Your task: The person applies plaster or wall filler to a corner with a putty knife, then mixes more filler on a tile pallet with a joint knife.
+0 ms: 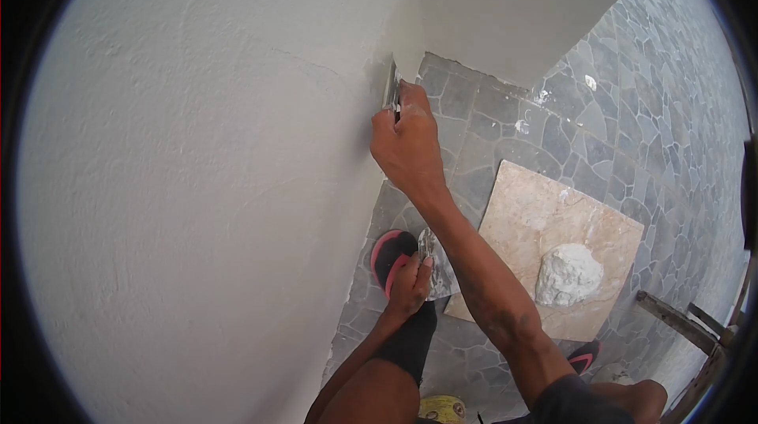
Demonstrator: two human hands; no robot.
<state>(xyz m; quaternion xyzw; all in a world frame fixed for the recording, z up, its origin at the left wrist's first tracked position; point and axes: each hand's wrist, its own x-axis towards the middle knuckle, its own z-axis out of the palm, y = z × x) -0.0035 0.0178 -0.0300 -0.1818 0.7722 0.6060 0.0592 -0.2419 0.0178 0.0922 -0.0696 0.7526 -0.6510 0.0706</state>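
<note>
My right hand [409,144] is closed around a putty knife [389,89], whose blade lies against the white wall [197,148] close to the inner corner. Lower down, my left hand [409,288] grips a flat metal scraper [440,270] smeared with white paste, held above my sandalled foot; my right forearm hides part of its edge. On the floor to the right, a mound of white putty [569,275] sits on a beige marbled tile [525,195]. The wall near the putty knife looks slightly darker than the surface around it.
A second wall [505,5] meets the first at the corner. Grey stone-patterned flooring [576,140] carries white splatters. Wooden pieces [679,321] stand at the lower right. A yellow object [442,409] is partly visible at the bottom edge, near my leg.
</note>
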